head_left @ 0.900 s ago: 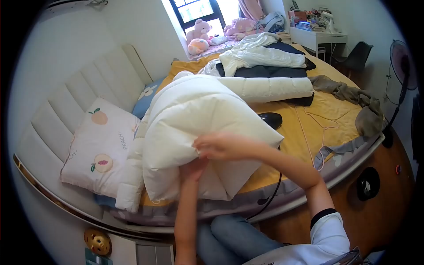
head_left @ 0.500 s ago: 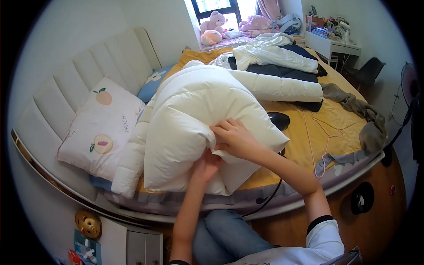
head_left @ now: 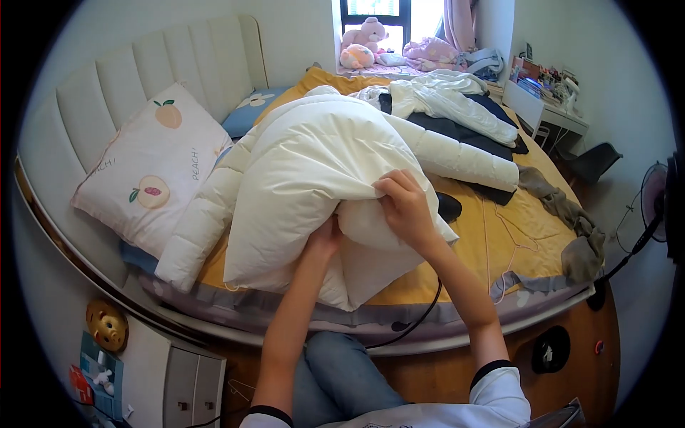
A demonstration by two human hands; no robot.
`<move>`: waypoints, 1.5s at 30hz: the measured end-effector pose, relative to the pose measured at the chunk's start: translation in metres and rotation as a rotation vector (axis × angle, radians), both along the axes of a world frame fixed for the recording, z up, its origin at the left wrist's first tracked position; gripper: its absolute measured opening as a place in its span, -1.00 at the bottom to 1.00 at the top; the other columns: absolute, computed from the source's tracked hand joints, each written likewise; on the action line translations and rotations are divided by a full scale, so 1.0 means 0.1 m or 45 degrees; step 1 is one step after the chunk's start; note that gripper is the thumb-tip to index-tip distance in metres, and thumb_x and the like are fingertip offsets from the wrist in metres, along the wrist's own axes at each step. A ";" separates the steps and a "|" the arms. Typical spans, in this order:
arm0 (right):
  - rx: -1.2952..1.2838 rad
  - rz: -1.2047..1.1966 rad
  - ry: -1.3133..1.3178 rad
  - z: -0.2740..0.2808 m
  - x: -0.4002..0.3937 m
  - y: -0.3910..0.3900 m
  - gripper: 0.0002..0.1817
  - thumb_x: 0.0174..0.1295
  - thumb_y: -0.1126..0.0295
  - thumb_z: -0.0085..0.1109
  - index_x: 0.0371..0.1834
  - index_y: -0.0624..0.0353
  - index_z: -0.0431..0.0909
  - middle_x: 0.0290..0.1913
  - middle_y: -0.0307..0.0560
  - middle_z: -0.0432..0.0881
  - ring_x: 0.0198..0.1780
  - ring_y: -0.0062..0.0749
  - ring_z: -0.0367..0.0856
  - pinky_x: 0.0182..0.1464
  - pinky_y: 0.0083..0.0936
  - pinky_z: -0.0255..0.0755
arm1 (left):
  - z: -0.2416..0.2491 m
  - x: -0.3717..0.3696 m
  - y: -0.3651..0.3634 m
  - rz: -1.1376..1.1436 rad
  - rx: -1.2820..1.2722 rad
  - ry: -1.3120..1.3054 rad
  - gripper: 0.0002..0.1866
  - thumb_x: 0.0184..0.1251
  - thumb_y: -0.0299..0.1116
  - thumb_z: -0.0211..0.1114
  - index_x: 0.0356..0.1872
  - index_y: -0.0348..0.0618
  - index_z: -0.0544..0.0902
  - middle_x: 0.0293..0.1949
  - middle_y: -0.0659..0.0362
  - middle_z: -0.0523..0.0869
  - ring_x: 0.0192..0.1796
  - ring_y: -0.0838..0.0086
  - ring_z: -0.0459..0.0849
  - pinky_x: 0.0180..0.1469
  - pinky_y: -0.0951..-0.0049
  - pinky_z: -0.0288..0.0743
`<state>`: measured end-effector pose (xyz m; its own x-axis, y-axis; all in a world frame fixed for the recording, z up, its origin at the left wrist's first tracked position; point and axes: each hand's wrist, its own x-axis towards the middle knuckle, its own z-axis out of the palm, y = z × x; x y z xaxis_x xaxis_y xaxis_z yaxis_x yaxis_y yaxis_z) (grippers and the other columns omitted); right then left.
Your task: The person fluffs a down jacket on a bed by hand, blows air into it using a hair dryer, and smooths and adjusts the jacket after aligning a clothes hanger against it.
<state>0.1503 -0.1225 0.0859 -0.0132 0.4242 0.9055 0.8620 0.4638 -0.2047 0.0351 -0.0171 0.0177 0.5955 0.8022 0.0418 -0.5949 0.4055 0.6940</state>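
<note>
A white puffer jacket lies bunched on the bed, its two sleeves stretched out to the left and right. My right hand pinches the edge of a fold at the jacket's front, fingers closed on the fabric. My left hand reaches under that fold; its fingers are hidden inside the jacket. Beside the jacket on the right is a rounded black object, partly covered. A black cable hangs over the bed's front edge.
A peach-print pillow leans by the headboard. White and dark clothes lie behind the jacket. Pink hangers and a grey-brown garment are on the right. A fan stands right of the bed; a cabinet stands front left.
My right hand has moved up and right, lifting the fabric edge and widening the fold. My left hand has gone deeper under it. The camera view has shifted.
</note>
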 end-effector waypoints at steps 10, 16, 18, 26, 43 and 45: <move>-1.252 1.238 0.992 0.25 0.10 -0.01 -0.54 0.22 0.29 -0.09 0.19 0.16 0.25 -0.08 -0.11 0.45 -0.01 -0.52 0.37 0.03 -0.57 0.23 | 0.14 -0.41 -0.15 -0.409 0.245 -0.079 -0.52 0.23 -0.03 0.04 0.10 -0.03 0.32 0.06 0.23 0.42 0.07 0.51 0.39 0.12 0.40 0.26; -0.845 0.291 0.239 0.35 -0.23 0.21 -0.79 -0.02 0.47 0.16 -0.26 0.12 0.59 -0.39 -0.24 0.52 -0.31 -0.51 0.43 -0.25 -0.52 0.36 | 0.32 -0.44 -0.25 -0.412 0.127 -0.234 -0.59 0.28 -0.07 -0.02 0.08 -0.01 0.34 0.02 0.24 0.45 0.05 0.49 0.39 0.12 0.37 0.22; -0.396 0.186 -0.102 0.23 -0.30 0.33 -0.84 -0.11 0.53 0.15 -0.38 0.15 0.57 -0.42 -0.16 0.51 -0.32 -0.34 0.45 -0.26 -0.45 0.38 | 0.37 -0.41 -0.24 -0.384 0.108 -0.210 -0.62 0.29 -0.10 -0.02 0.06 -0.01 0.36 -0.02 0.24 0.48 0.02 0.50 0.42 0.07 0.38 0.27; -0.551 0.267 0.038 0.25 -0.23 0.26 -0.87 -0.05 0.63 0.07 -0.40 0.25 0.54 -0.45 -0.08 0.50 -0.35 -0.32 0.47 -0.29 -0.54 0.35 | 0.24 -0.41 -0.12 -0.115 0.292 0.255 -0.68 0.33 -0.16 -0.09 -0.01 -0.06 0.40 -0.10 0.21 0.53 -0.05 0.43 0.50 0.02 0.39 0.38; -0.482 0.194 -0.794 0.62 -1.04 0.85 -0.50 -0.03 0.23 0.21 0.02 0.08 0.39 0.02 0.01 0.44 0.11 -0.18 0.34 0.15 -0.40 0.14 | -0.63 -1.20 -0.31 0.061 -0.219 -0.959 -0.51 0.21 -0.12 -0.12 0.14 -0.12 0.30 0.19 0.10 0.30 0.26 0.25 0.18 0.27 0.11 0.02; -0.525 0.111 -0.945 0.28 -1.14 0.98 -0.44 -0.06 0.19 0.22 0.07 0.05 0.36 0.05 0.03 0.41 0.13 -0.15 0.32 0.18 -0.40 0.11 | -0.55 -1.26 -0.24 0.071 -0.234 -1.137 -0.52 0.24 -0.12 -0.16 0.14 -0.12 0.30 0.20 0.06 0.27 0.27 0.22 0.15 0.26 0.10 0.02</move>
<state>0.0361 -0.0249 0.1135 -0.5899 0.6880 0.4228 0.8043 0.5472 0.2317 -0.0909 -0.0414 -0.0373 0.3635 0.8686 0.3368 -0.9019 0.4187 -0.1064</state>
